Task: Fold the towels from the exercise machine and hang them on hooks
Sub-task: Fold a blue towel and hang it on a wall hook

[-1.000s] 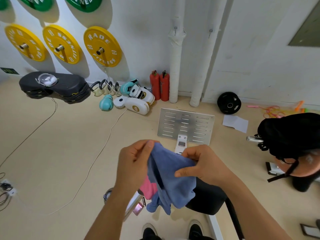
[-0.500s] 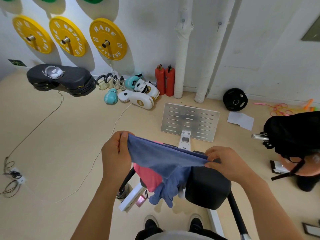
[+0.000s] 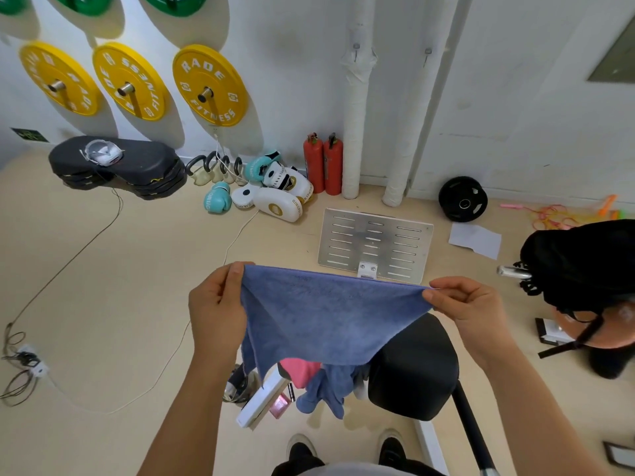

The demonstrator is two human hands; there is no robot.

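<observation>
Here the left hand (image 3: 214, 312) and right hand (image 3: 469, 312) each pinch a top corner of the blue towel (image 3: 330, 317), stretching it flat, likely to line up a fold.

I stand on a beige floor (image 3: 103, 286); boxing gloves (image 3: 216, 201), a perforated metal plate (image 3: 374, 245) and paper (image 3: 476, 239) lie on it.

Towel (image 3: 330, 317) stretched between hands, above seat pad (image 3: 415, 376).
</observation>
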